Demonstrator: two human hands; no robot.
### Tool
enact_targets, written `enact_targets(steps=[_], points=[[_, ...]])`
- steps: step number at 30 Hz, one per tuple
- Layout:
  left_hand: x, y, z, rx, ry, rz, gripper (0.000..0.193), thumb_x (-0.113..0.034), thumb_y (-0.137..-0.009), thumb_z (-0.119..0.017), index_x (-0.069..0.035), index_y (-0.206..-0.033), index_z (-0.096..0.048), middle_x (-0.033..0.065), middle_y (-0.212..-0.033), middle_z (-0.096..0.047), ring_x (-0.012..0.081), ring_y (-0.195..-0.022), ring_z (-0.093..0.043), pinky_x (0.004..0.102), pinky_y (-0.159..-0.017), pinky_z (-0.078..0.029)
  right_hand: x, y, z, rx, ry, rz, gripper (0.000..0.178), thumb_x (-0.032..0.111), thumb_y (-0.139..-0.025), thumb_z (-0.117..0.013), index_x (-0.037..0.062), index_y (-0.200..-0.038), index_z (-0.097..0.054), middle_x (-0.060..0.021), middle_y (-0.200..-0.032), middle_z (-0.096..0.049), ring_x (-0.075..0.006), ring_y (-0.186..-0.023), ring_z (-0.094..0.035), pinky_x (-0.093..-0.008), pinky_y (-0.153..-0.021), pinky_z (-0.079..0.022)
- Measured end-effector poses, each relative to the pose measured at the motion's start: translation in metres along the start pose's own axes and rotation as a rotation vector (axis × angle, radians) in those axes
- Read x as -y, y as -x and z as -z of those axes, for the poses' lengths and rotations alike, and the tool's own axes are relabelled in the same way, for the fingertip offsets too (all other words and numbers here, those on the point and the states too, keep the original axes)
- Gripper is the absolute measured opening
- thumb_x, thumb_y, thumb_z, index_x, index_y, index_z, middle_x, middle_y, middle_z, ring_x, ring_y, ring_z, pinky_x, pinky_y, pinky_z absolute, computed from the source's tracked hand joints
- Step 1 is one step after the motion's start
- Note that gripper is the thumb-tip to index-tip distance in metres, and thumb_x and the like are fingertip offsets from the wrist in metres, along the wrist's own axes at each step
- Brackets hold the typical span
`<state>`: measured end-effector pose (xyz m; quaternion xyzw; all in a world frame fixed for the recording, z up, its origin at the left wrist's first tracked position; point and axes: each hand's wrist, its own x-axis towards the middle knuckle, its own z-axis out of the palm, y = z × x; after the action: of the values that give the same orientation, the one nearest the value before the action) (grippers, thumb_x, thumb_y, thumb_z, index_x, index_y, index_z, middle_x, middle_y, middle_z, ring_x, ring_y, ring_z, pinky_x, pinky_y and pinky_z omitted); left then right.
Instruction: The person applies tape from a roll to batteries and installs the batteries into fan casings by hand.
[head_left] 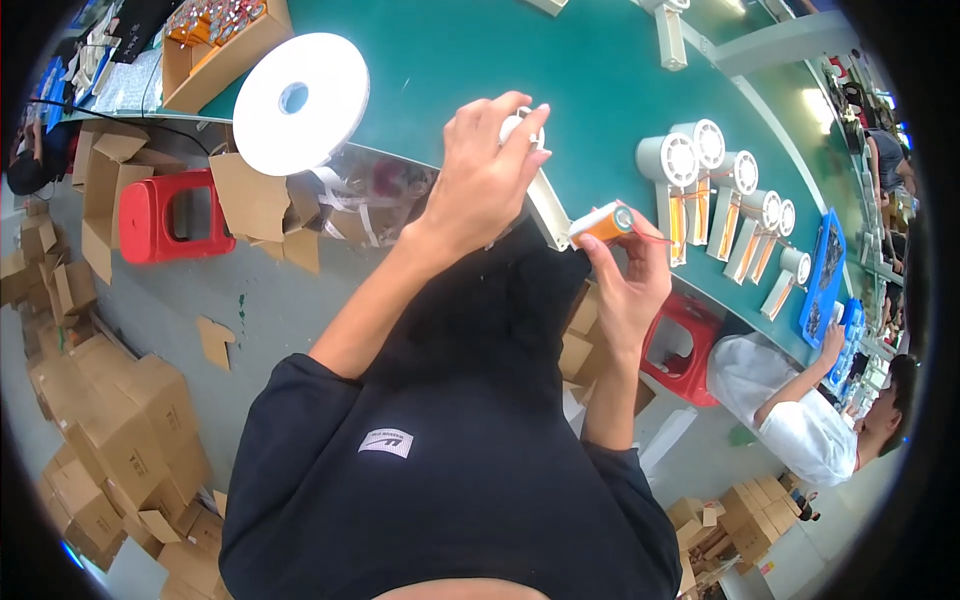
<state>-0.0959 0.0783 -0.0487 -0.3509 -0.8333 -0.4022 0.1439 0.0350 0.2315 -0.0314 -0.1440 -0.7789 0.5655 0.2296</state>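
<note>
My left hand [487,170] grips the round head of a white fan housing [545,200], whose long handle slants down toward my right hand. My right hand [630,275] holds an orange cylindrical battery [603,222] with thin wires at the handle's lower end. Both hands hover over the near edge of the green conveyor table [560,70]. Several more white fan housings with orange batteries [725,195] lie in a row on the table to the right.
A large white tape roll [300,100] sits at the table's left edge beside a cardboard box of parts [215,50]. Red stools [170,215] [685,350] stand below. Cardboard boxes [120,430] pile on the floor. A person in white [800,400] works at right near a blue tray [825,265].
</note>
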Motion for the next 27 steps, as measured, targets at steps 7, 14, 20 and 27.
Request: enact_targets(steps=[7, 14, 20, 27], points=[[0.0, 0.003, -0.004, -0.036, 0.0, 0.01, 0.041, -0.011, -0.087, -0.067, -0.002, -0.126, -0.059, 0.0141, -0.126, -0.051, 0.0328, -0.112, -0.048, 0.043, -0.094, -0.038, 0.004, -0.004, -0.008, 0.054, 0.283, 0.116, 0.042, 0.003, -0.074, -0.083, -0.0032, -0.112, -0.065, -0.0103, -0.094, -0.071, -0.0132, -0.078, -0.063, -0.0258, -0.071, -0.051], [0.001, 0.002, -0.005, -0.036, 0.0, -0.012, 0.042, -0.013, -0.087, -0.068, -0.002, -0.126, -0.06, 0.0135, -0.127, -0.051, 0.032, -0.113, -0.047, 0.0426, -0.094, -0.038, 0.005, -0.008, -0.009, 0.181, 0.496, 0.243, 0.046, 0.008, -0.072, -0.084, 0.0006, -0.113, -0.066, -0.0102, -0.095, -0.07, -0.0213, -0.08, -0.063, -0.0315, -0.071, -0.05], [-0.002, 0.002, -0.005, -0.016, 0.011, -0.013, 0.039, -0.014, -0.089, -0.066, -0.003, -0.126, -0.06, 0.0129, -0.127, -0.051, 0.0312, -0.114, -0.046, 0.0427, -0.095, -0.036, 0.016, -0.021, -0.013, 0.369, 0.771, 0.4, 0.042, 0.012, -0.075, -0.08, 0.0015, -0.113, -0.066, -0.0071, -0.077, -0.055, -0.0243, -0.078, -0.053, -0.035, -0.068, -0.045], [-0.001, 0.005, -0.004, -0.015, 0.044, 0.029, 0.037, -0.014, -0.09, -0.064, -0.003, -0.126, -0.061, 0.0127, -0.127, -0.051, 0.0311, -0.115, -0.046, 0.0421, -0.096, -0.036, 0.009, -0.027, -0.011, 0.451, 0.688, 0.506, 0.039, 0.006, -0.079, -0.075, -0.002, -0.116, -0.064, -0.0096, -0.078, -0.053, -0.027, -0.077, -0.052, -0.0374, -0.068, -0.046]])
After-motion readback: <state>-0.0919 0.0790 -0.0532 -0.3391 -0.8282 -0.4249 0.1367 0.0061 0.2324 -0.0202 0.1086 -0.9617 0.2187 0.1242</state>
